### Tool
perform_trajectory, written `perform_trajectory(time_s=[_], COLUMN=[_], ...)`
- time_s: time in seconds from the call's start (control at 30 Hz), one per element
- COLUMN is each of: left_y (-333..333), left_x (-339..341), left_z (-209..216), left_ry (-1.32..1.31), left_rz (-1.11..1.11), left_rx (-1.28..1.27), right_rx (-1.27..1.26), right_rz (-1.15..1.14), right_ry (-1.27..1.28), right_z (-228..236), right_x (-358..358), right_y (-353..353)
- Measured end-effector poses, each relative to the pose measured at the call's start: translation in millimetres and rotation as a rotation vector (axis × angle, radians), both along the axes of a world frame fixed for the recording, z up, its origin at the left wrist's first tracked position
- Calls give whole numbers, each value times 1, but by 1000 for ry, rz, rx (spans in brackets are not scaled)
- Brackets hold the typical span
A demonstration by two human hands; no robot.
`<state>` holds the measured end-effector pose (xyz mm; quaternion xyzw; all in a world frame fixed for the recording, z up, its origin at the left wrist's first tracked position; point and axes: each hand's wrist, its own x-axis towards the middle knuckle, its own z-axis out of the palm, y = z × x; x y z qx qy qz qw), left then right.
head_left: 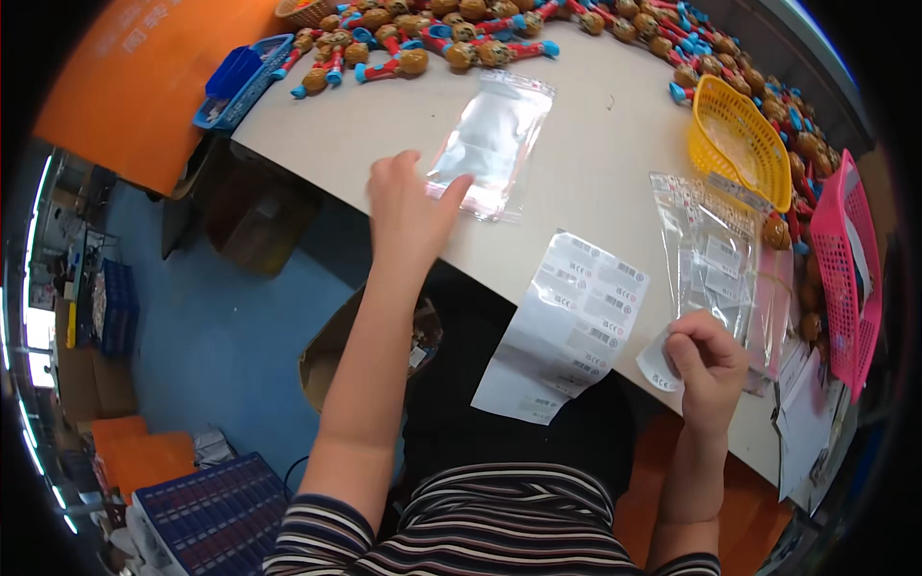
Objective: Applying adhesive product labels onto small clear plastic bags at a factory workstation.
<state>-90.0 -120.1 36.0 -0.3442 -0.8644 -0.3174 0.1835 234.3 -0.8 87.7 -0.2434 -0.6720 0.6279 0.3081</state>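
The scene is evenly and brightly lit; glare is seen on the plastic bag (492,142), and edges are bent and darkened.

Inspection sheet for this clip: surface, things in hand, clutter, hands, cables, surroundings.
Surface: pale table, crowded along its far and right edges.
Things in hand: clear plastic bag flat on the table; small white sticker; sheet of labels hanging over the near edge.
Clutter: toys heaped along the far edge; yellow basket; pink basket; blue tray; stack of clear bags.
Hands: left hand touches the bag's corner; right hand pinches the sticker.
Cables: nothing seen.
Surroundings: blue floor, cardboard box, blue crate.
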Motion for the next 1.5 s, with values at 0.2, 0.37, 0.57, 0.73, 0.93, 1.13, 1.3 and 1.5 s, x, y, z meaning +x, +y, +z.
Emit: perform_trajectory(time_s=[0.2, 0.37, 0.57, 0.73, 0.93, 1.13, 1.3, 1.5], left_y=[33, 29, 50, 46, 32, 26, 24, 12], left_x=[-45, -41, 20, 84, 115, 127, 112, 100], left_z=[-14, -8, 44, 22, 10, 19, 17, 22], left_ry=[-270, -144, -1035, -1437, -1554, -995, -187, -336], left_rz=[30, 47, -236, -450, -505, -611, -615, -511], left_rx=[-122, -24, 394, 308, 281, 153, 60, 151], right_rx=[239, 359, 366, 334, 366, -7, 185, 57], right_rz=[108, 349, 626, 323, 68, 176, 294, 232], right_ry=[-194, -285, -268, -44, -79, -371, -365, -47], right_z=[14, -10, -21, -6, 19, -1, -25, -33], right_x=[-9, -34, -54, -29, -3, -29, -41, -69], right_y=[5, -13, -30, -2, 51, 59, 29, 27])
